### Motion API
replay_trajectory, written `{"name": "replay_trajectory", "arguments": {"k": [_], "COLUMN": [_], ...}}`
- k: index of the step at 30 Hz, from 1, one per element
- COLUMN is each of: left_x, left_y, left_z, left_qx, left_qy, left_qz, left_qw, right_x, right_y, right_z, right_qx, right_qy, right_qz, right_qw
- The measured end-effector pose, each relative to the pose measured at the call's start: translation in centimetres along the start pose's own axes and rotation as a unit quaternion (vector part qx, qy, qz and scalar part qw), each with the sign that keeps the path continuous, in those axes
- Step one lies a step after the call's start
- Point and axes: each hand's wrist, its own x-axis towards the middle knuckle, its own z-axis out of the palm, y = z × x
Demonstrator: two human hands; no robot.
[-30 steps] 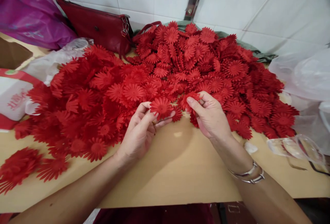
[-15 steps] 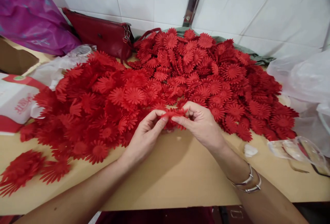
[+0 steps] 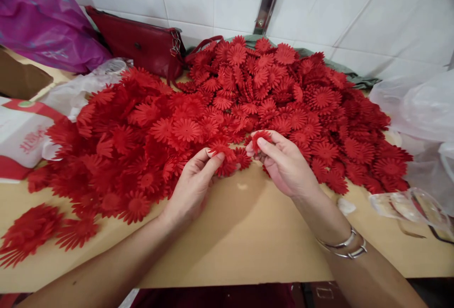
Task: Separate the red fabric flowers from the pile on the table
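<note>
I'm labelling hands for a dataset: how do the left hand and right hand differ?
The right hand has a silver bracelet at its wrist; the left hand has none. The right hand sits higher in the picture than the left hand. Both pinch red flower pieces between thumb and fingers.

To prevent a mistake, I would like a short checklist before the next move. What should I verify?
1. Left hand grips a red flower: ok.
2. Right hand grips another red flower: ok.
3. Hands apart from each other: ok.
4. Number of layers in each grip: cannot tell.
5. Bracelet away from the flower heap: ok.
6. All loose flowers gathered in the heap: not ok, a cluster lies apart at front left.
</note>
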Motion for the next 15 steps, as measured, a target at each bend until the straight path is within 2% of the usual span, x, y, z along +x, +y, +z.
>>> {"name": "replay_trajectory", "arguments": {"k": [6,15], "left_x": [-0.1,-0.1], "left_y": [0.0,0.0], "left_z": [-0.1,0.4], "left_qx": [0.002,-0.026], "left_qy": [0.004,0.008], "left_qz": [-0.015,-0.029], "left_qw": [1.0,0.999], "right_x": [0.1,0.1], "right_y": [0.6,0.9], "right_z": [-0.5,-1.1], "right_qx": [-0.044,-0.129], "right_qy": [0.016,0.027], "right_qz": [-0.014,-0.075], "right_qw": [0.999,0.988]}}
